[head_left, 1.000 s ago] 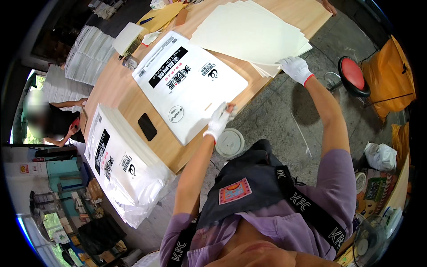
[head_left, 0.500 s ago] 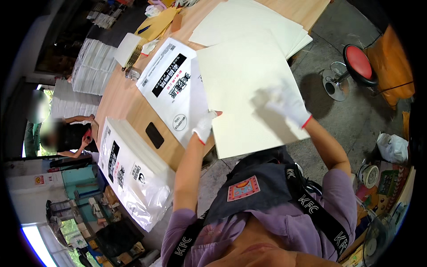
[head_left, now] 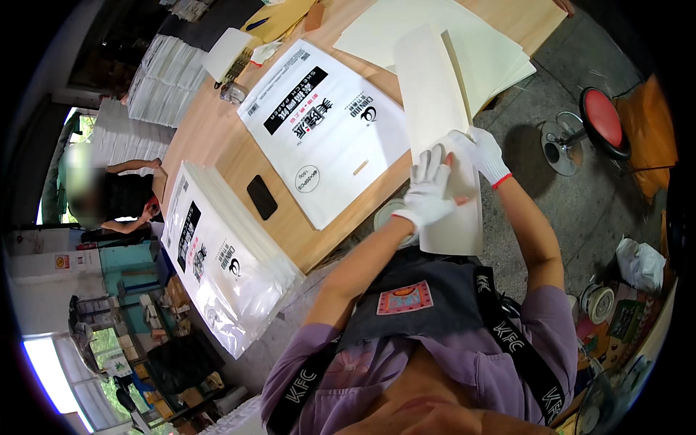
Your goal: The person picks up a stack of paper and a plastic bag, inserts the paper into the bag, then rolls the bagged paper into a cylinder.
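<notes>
Now the sheet (head_left: 433, 94) (flat earlier) curves, both hands (head_left: 429, 187) (head_left: 484, 154) touching it.

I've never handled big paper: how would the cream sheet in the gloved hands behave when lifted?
The cream sheet is probably bendy rather than limp: it curves beside the left hand without visibly crumpling. It seems light for its size, its edge looking thin.

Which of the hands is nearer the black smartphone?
Left. The left hand is right of the black smartphone, against the cream paper; the right hand is farther right, at the paper's edge.
</notes>
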Motion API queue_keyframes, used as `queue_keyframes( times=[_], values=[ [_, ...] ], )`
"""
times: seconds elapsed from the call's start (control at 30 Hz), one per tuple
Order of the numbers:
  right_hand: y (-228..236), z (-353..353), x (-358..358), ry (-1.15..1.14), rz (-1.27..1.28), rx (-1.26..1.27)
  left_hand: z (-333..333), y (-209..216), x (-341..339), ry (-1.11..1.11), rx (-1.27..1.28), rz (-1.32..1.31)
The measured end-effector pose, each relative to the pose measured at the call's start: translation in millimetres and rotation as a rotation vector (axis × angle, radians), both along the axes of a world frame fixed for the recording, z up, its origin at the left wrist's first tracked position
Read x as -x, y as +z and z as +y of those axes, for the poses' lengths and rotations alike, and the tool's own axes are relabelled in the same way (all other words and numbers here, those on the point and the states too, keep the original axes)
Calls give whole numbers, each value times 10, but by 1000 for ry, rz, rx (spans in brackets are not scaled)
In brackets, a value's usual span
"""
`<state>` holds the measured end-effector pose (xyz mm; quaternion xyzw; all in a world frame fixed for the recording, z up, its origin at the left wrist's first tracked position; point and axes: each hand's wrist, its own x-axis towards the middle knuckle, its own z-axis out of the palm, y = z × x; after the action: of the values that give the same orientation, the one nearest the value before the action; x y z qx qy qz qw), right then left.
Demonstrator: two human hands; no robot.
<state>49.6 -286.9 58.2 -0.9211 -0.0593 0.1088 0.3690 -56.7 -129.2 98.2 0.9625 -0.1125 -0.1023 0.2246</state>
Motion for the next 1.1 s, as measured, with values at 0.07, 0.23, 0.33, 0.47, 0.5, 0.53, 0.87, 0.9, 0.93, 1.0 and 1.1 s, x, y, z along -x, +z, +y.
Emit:
queue_keyframes(
  times=[0.07, 0.23, 0.33, 0.47, 0.5, 0.53, 0.87, 0.9, 0.93, 1.0, 1.1],
  values=[
    [205, -32, 50, 47, -34, 83, 469, -383, -44, 87, 343, -175],
    [536, -21, 315, 166, -223, 76, 1820, -1106, -47, 426, -177, -333],
    [893, 42, 475, 333, -345, 257, 2167, -1244, -122, 362, 95, -228],
    [1019, 117, 744, 566, -640, 324, 2253, -839, -442, 588, 119, 157],
    [1048, 149, 835, 617, -686, 357, 2429, -769, -524, 504, 194, 49],
    [1081, 203, 906, 683, -744, 371, 2780, -848, -586, 530, 480, -120],
    [1165, 718, 886, 870, -589, 605, 2216, 597, -461, 334, 761, -141],
    [1195, 833, 871, 873, -527, 596, 1979, 595, -345, 377, 846, -111],
    [1223, 1000, 882, 858, -515, 607, 1748, 590, -212, 346, 915, -226],
    [1192, 1282, 904, 812, -481, 637, 1375, 643, 36, 254, 695, -425],
    [5, 1611, 661, 670, -809, 167, 1101, 878, 193, 190, 210, -464]
  ],
)
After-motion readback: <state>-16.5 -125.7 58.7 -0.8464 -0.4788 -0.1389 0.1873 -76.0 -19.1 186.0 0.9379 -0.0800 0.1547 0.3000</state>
